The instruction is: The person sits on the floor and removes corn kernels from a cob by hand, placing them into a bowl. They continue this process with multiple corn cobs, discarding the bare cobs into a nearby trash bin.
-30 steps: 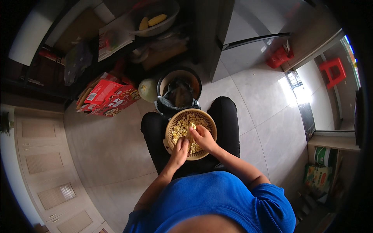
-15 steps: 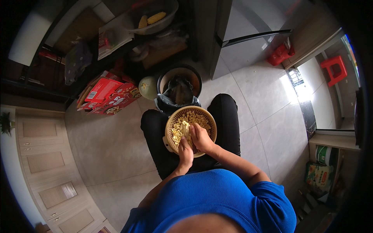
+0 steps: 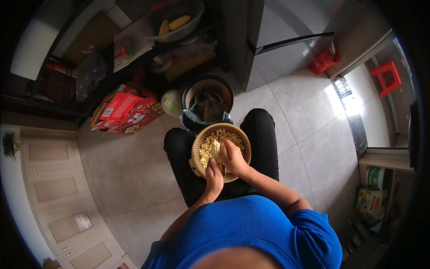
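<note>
A tan plastic basket [image 3: 195, 167] with slotted sides rests on my lap, holding many loose pale-yellow corn kernels [image 3: 229, 134]. Above the kernels is a partly stripped corn cob [image 3: 217, 149], tilted upright. My left hand [image 3: 214, 177] is closed around its lower end. My right hand [image 3: 234, 159] presses against the cob's right side with curled fingers and thumb. The fingertips of both hands are partly hidden by the cob and the hands themselves.
A bin [image 3: 228, 87] lined with a black bag stands just beyond my knees, beside a pale green melon [image 3: 171, 102]. Red cardboard boxes [image 3: 134, 115] lie to its left. Corn cobs sit in a clear bowl [image 3: 197, 20] on the shelf. A fridge [image 3: 291, 22] stands far right.
My right hand has shifted slightly on the cob, while my left keeps its grip. The whole view has moved a little.
</note>
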